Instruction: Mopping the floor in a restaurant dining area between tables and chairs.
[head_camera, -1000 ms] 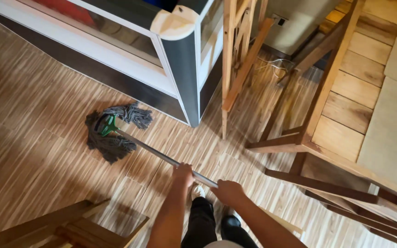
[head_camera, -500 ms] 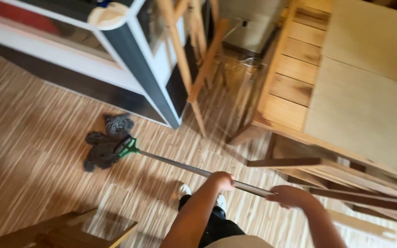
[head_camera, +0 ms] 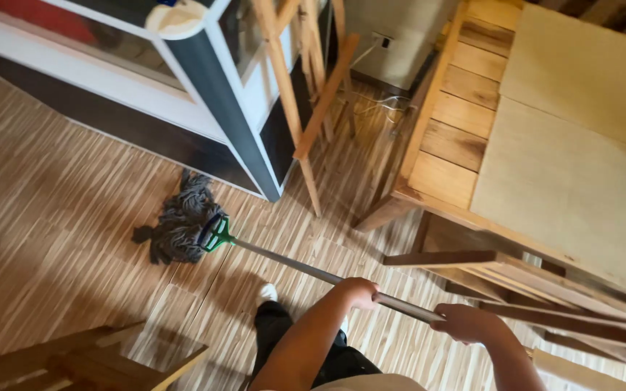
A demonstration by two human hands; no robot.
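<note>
Both hands are on the mop handle (head_camera: 306,269): left hand (head_camera: 356,291) with fingers wrapped round it, right hand (head_camera: 465,322) further up the shaft, fingers closed on it too. The grey string mop head (head_camera: 179,221) lies on the wooden floor (head_camera: 52,188), just off the corner of the white-framed cabinet (head_camera: 219,108). Best to keep the head flat and sweep along that cabinet's base. No labels or packages show near the cabinet, though its top edge is blurred.
</note>
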